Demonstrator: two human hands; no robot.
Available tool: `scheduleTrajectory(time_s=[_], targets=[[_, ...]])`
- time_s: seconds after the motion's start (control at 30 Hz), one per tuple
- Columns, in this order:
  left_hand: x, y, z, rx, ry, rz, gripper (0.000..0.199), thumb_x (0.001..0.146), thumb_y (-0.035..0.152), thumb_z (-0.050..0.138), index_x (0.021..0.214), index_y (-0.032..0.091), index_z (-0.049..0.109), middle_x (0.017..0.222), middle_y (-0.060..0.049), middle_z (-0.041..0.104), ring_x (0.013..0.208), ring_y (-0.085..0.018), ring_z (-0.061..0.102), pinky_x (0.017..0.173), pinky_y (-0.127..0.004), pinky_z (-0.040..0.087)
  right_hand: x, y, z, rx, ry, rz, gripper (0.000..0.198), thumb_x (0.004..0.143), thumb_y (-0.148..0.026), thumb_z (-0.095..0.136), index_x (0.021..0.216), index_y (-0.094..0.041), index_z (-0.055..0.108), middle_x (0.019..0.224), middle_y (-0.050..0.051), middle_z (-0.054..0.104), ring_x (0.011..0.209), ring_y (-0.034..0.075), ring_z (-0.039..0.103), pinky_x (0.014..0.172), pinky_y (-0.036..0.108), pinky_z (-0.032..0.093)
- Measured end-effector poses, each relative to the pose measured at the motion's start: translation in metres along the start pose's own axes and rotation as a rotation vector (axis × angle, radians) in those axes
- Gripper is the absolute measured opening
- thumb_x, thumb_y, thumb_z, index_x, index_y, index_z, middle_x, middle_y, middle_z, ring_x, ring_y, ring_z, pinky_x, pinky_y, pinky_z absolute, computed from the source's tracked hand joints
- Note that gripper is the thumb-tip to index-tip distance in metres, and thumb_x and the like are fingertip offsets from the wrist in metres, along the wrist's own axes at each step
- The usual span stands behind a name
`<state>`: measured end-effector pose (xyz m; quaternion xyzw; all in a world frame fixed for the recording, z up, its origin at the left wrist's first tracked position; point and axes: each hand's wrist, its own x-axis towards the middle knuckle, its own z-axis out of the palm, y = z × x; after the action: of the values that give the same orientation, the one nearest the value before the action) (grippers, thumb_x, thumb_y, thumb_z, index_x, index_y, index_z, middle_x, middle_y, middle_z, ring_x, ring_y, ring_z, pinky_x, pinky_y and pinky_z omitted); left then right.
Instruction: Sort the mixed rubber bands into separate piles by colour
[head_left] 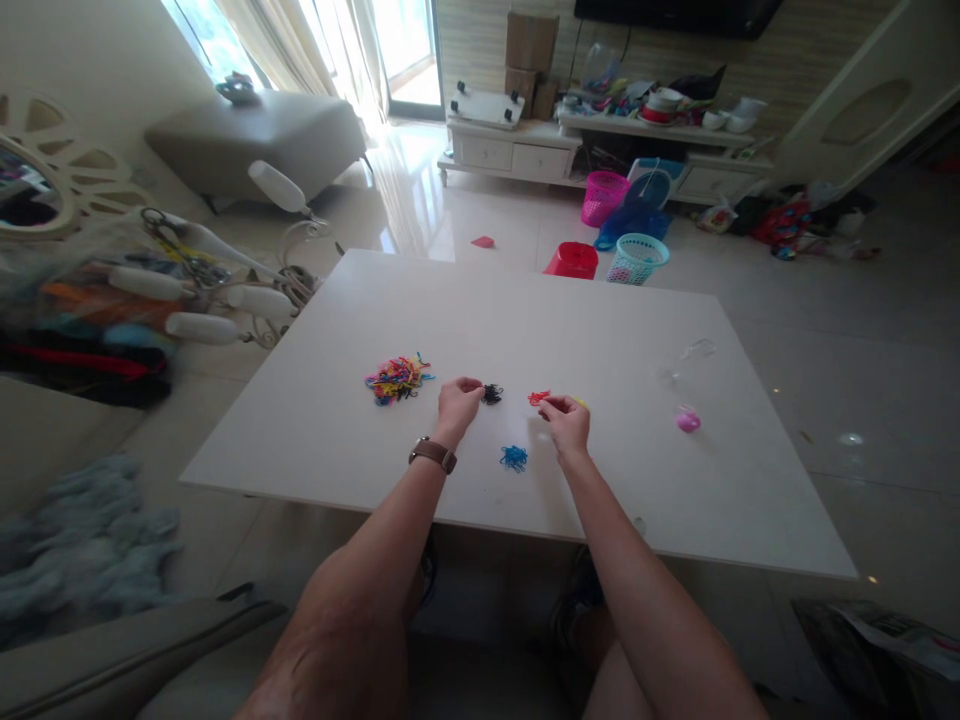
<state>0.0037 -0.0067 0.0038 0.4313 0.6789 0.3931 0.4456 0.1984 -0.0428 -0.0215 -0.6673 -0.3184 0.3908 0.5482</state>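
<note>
On the white table [600,330] lies a mixed heap of small coloured bands or strips [397,380], to the left of my hands. My left hand [459,405], with a brown watch at its wrist, has its fingers pinched at the edge of a small black pile [492,394]. At the red pile [538,398], the fingertips of my right hand [567,422] are also pinched together. What either pinch holds is too small to make out. A blue pile [514,458] sits nearer to me, between my forearms. Something yellow [580,402] shows partly behind my right hand.
A pink round object [688,420] and a clear hook-shaped piece [699,348] lie on the table's right side. Beyond the far edge stand a red bucket [574,260] and a light-blue basket [637,258]. A lamp with white arms [262,300] is beside the left edge.
</note>
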Motion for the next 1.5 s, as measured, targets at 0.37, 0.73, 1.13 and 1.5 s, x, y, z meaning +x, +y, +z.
scheduleTrajectory(time_s=[0.37, 0.73, 1.13, 1.5], targets=[[0.007, 0.0, -0.018, 0.036, -0.053, 0.031, 0.02, 0.067, 0.02, 0.065, 0.084, 0.017, 0.076, 0.084, -0.009, 0.075, 0.077, -0.019, 0.067, 0.073, -0.029, 0.05, 0.008, 0.012, 0.0, -0.066, 0.024, -0.057, 0.022, 0.064, -0.035, 0.075, 0.077, -0.017, 0.072, 0.07, 0.005, 0.073, 0.065, 0.018, 0.067, 0.064, 0.031, 0.055], [0.01, 0.007, -0.035, 0.148, 0.0, 0.061, 0.021, 0.076, 0.03, 0.06, 0.084, 0.016, 0.073, 0.084, -0.009, 0.074, 0.079, -0.019, 0.068, 0.07, -0.028, 0.047, 0.012, 0.013, -0.008, -0.213, 0.019, -0.126, 0.029, 0.069, -0.036, 0.071, 0.09, -0.017, 0.076, 0.094, 0.011, 0.078, 0.088, 0.025, 0.073, 0.086, 0.039, 0.057], [-0.007, 0.009, -0.049, 0.739, -0.125, 0.01, 0.045, 0.086, 0.041, 0.055, 0.119, 0.012, 0.067, 0.129, -0.022, 0.063, 0.125, -0.034, 0.056, 0.099, -0.039, 0.044, -0.003, -0.005, -0.01, -0.449, -0.13, -0.201, 0.027, 0.074, -0.035, 0.062, 0.093, -0.018, 0.072, 0.108, 0.011, 0.073, 0.079, 0.021, 0.069, 0.076, 0.034, 0.055], [0.002, -0.019, -0.084, 0.886, 0.057, -0.099, 0.064, 0.076, 0.047, 0.068, 0.128, 0.011, 0.059, 0.163, -0.028, 0.022, 0.152, -0.046, 0.016, 0.115, -0.059, 0.027, -0.025, -0.031, -0.031, -0.458, -0.187, -0.271, 0.018, 0.076, -0.035, 0.063, 0.082, -0.019, 0.069, 0.098, 0.007, 0.069, 0.073, 0.018, 0.066, 0.072, 0.033, 0.054]])
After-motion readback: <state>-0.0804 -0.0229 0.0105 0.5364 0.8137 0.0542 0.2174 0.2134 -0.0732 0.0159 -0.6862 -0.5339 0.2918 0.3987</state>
